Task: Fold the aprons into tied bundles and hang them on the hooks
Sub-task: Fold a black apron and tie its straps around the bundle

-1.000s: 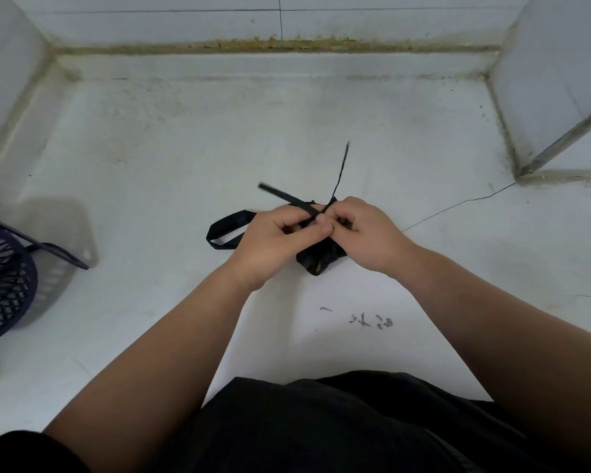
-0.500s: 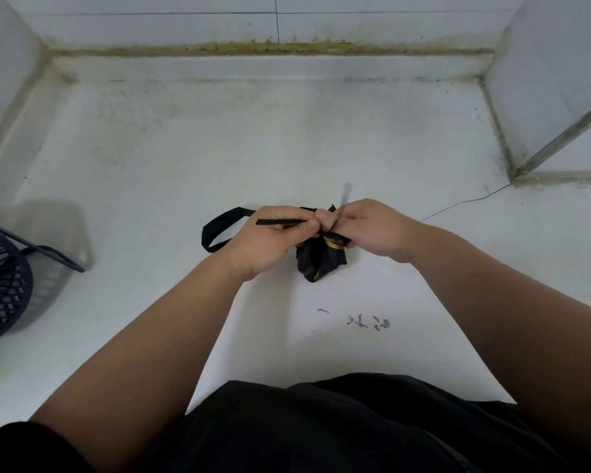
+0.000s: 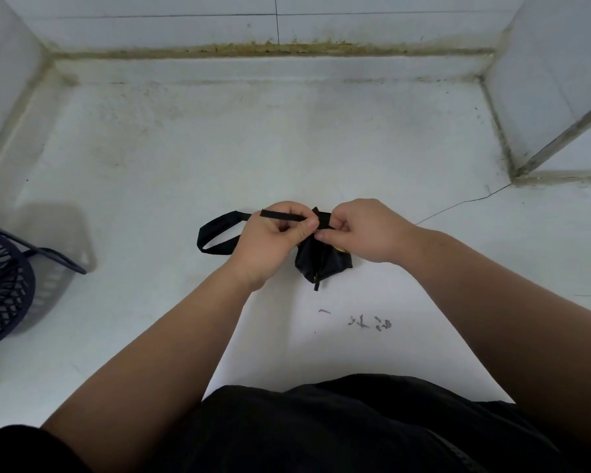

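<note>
A black apron folded into a small bundle [image 3: 323, 262] lies on the white floor in the middle of the view. Its neck loop [image 3: 215, 230] sticks out to the left. My left hand [image 3: 270, 238] pinches one thin black tie strap [image 3: 282, 216] that runs across its fingers. My right hand [image 3: 362, 230] pinches the strap at the top of the bundle, right beside my left thumb. A short strap end [image 3: 317, 283] hangs below the bundle. No hooks are in view.
A dark blue mesh basket [image 3: 4, 285] stands at the left edge. White tiled walls [image 3: 273, 25] close the far side and both flanks, with a metal frame [image 3: 560, 138] at the right. A crack [image 3: 458, 203] and dark marks [image 3: 369, 322] show on the floor.
The strap that stuck up beyond my hands is gone from there. One strap lies flat across my left fingers, and a short end hangs below the bundle. Both hands stayed together on the knot.
</note>
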